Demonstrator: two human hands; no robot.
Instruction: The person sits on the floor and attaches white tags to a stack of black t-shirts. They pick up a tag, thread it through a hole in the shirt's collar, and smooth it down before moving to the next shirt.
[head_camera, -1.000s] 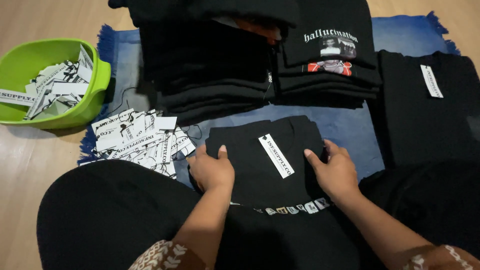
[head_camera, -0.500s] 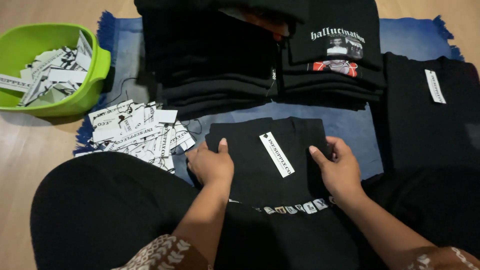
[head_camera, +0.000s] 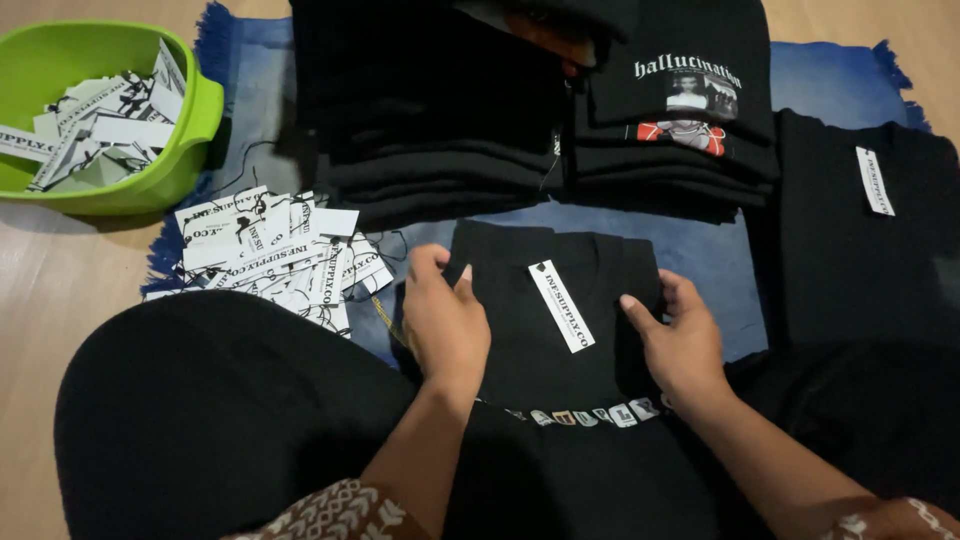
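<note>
Two tall stacks of folded black shirts (head_camera: 440, 120) are seen across the upper middle of the frame, the right-hand stack topped by a shirt with a printed picture (head_camera: 690, 95). They are laid on a blue fringed rug (head_camera: 720, 265), which is spread over a wooden floor (head_camera: 50, 300). A large mass of black cloth (head_camera: 220, 410) fills the lower left of the frame. Another folded black shirt with a hang tag (head_camera: 860, 230) is placed at the right edge, just beside the stacks.

At the centre, a folded black T-shirt (head_camera: 560, 320) is laid flat on the rug, below the stacks, with a row of small coloured letters visible along its lower part. It is held at both sides: the left hand (head_camera: 445, 320) is pressed on its left edge with the fingers close together and curled over the fabric, and the right hand (head_camera: 680, 340) is set on its right edge with the fingers slightly spread and the thumb on top. A long white hang tag (head_camera: 560, 305) is seen lying slantwise on the shirt between the two hands, touched by neither.

A green plastic basin (head_camera: 190, 150) is placed at the upper left, part-filled with white paper tags. A loose heap of white hang tags with black strings (head_camera: 270, 250) is scattered just below it, at the rug's left edge.
</note>
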